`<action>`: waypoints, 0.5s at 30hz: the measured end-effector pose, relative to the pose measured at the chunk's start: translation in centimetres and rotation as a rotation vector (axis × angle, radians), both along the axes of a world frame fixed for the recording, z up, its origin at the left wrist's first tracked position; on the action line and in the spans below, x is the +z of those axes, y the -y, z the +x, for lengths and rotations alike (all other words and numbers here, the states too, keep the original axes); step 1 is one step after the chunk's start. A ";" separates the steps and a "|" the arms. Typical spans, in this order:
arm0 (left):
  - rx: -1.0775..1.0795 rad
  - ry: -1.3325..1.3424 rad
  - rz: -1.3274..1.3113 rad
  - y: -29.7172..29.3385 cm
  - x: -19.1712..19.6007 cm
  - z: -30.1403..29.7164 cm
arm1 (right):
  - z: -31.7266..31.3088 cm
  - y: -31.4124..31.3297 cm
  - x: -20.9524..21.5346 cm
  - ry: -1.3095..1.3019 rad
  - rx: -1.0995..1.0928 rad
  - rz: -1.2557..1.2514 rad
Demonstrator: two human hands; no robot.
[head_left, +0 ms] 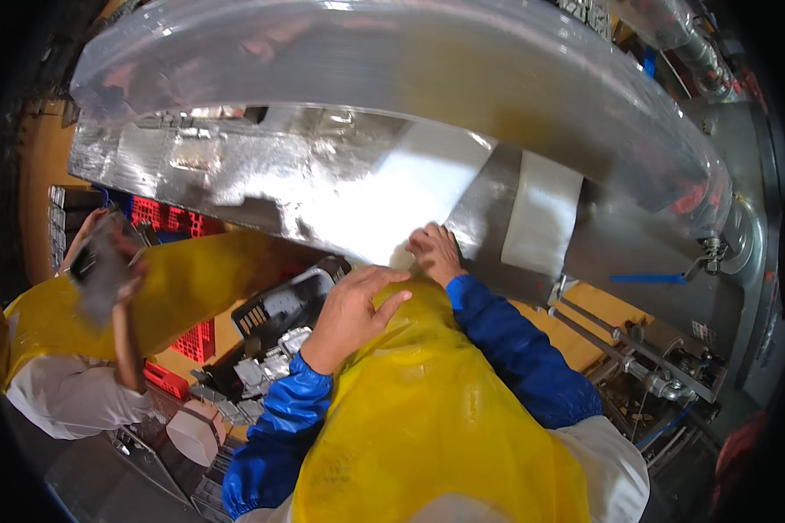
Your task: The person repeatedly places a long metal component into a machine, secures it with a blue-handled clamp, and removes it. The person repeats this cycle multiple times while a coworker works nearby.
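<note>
My left hand (354, 315), in a blue sleeve, reaches in with fingers stretched to the right and the thumb apart, just in front of the metal table's edge. Beyond its fingertips is a small pale piece (401, 259), too blurred to name. My right hand (437, 254) is beside that piece at the table edge, its fingers bent round toward it; how firmly they hold it is hidden. Under both hands hangs my yellow apron (445, 392). The wet metal table (323, 192) shines strongly in front of me.
A clear curved plastic guard (366, 61) spans above the table. A white board (541, 213) lies to the right, near a blue valve handle (648, 279). On the left, a co-worker in a yellow apron (183, 288) handles a grey flat object (109, 266). Beside me sits a dark crate (283, 305).
</note>
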State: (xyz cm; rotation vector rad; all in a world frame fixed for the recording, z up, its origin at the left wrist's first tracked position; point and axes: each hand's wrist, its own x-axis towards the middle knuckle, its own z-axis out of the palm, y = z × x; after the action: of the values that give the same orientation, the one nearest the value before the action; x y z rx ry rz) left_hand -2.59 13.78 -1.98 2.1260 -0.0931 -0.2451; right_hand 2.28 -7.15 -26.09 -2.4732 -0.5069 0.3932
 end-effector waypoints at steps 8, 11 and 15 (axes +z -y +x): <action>-0.049 -0.012 -0.064 -0.4 0.7 0.1 | 0.3 0.8 3.5 0.134 0.153 0.086; -0.091 0.034 -0.079 0.6 0.9 0.2 | 0.8 0.7 -0.5 0.065 -0.035 0.076; -0.140 -0.033 -0.069 1.7 -1.0 0.7 | 2.0 3.1 -2.1 -0.203 -0.001 0.529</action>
State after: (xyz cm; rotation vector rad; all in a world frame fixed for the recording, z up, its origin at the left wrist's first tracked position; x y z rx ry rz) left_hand -1.90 12.08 -2.95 2.0486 -0.2288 -0.3547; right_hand 4.27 -10.20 -28.22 -1.9020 -0.4550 0.4394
